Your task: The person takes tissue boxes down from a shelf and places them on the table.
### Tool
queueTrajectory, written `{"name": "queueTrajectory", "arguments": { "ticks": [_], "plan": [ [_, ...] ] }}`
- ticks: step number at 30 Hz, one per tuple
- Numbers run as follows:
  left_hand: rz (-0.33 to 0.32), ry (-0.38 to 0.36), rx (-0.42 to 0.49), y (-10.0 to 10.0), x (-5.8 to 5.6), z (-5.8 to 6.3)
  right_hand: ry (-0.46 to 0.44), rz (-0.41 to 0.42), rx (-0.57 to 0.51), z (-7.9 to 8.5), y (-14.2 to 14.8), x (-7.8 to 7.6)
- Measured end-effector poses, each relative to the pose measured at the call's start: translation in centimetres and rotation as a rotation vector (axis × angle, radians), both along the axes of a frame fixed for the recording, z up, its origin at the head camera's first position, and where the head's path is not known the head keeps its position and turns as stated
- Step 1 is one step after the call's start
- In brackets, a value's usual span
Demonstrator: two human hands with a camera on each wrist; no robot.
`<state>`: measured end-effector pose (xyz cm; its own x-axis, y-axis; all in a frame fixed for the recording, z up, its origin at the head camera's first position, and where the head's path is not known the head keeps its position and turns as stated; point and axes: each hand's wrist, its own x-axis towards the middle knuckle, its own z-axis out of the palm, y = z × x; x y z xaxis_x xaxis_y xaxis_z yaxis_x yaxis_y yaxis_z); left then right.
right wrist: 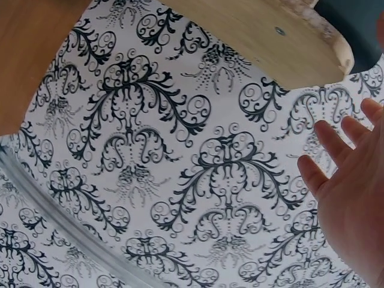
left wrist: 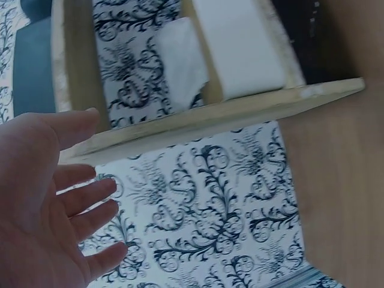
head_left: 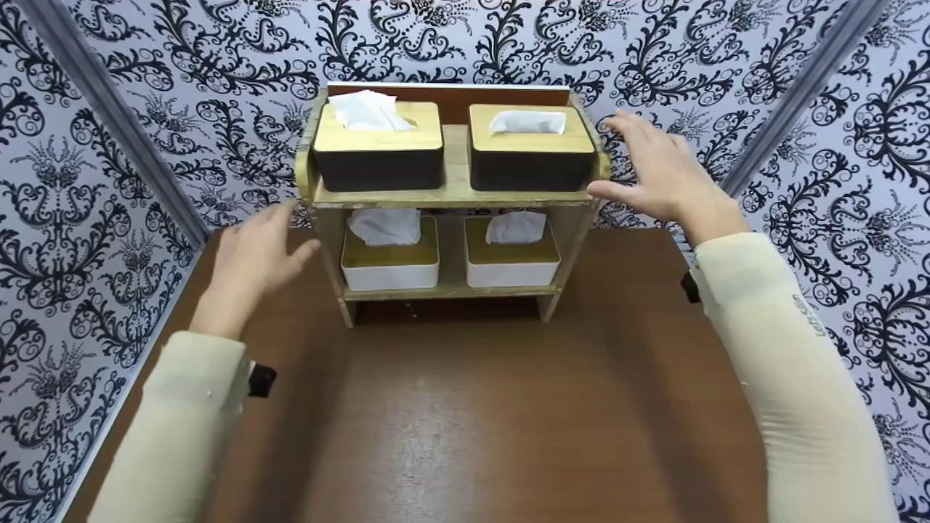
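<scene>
The two-tier wooden shelf (head_left: 456, 165) stands at the back of the brown surface (head_left: 450, 407): pale wood, scuffed edges, reddish-brown upper back. Upper tier: two black tissue boxes (head_left: 381, 170) with light wood lids. Lower tier: two white tissue boxes (head_left: 390, 277), lids shadowed. White tissue (head_left: 367, 112) protrudes from all four. Your left hand (head_left: 254, 254) and right hand (head_left: 657, 168) flank the shelf, fingers apart, gripping nothing; contact unclear.

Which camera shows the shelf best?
The head view: it shows the shelf from top to bottom. The left wrist view catches parts of its left side and inside; the right wrist view, only part of its right side.
</scene>
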<state>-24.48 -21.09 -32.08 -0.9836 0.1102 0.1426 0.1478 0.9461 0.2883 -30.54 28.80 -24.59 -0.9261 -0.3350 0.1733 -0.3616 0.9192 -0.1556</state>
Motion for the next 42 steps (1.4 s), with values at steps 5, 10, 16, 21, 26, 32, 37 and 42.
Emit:
{"name": "queueTrajectory", "arguments": {
  "ticks": [5,10,16,21,26,32,37,42],
  "plan": [
    [0.028,0.033,0.039,0.5,-0.5,1.8,0.011,0.015,0.012,0.9,-0.7,0.7],
    [0.049,0.081,0.061,1.4,-1.4,2.6,0.009,0.017,0.037,1.7,-1.6,1.3],
    [0.056,0.135,0.059,2.6,-2.5,2.5,-0.038,0.018,0.058,2.4,-2.8,1.6],
    [0.065,0.139,0.073,3.2,-3.5,2.0,-0.066,0.03,0.053,3.0,-3.8,1.7],
    [0.09,0.152,0.104,3.5,-4.2,1.4,-0.067,0.049,0.047,3.5,-4.9,1.7],
    [0.104,0.168,0.09,3.5,-4.4,1.0,-0.067,0.06,0.091,4.2,-6.1,1.4],
    [0.122,0.214,0.068,3.6,-4.6,0.4,-0.096,0.049,0.102,4.7,-7.1,0.6],
    [0.131,0.249,0.083,3.9,-4.8,-0.1,-0.114,0.041,0.106,5.3,-8.2,-0.5]
  ]
}}
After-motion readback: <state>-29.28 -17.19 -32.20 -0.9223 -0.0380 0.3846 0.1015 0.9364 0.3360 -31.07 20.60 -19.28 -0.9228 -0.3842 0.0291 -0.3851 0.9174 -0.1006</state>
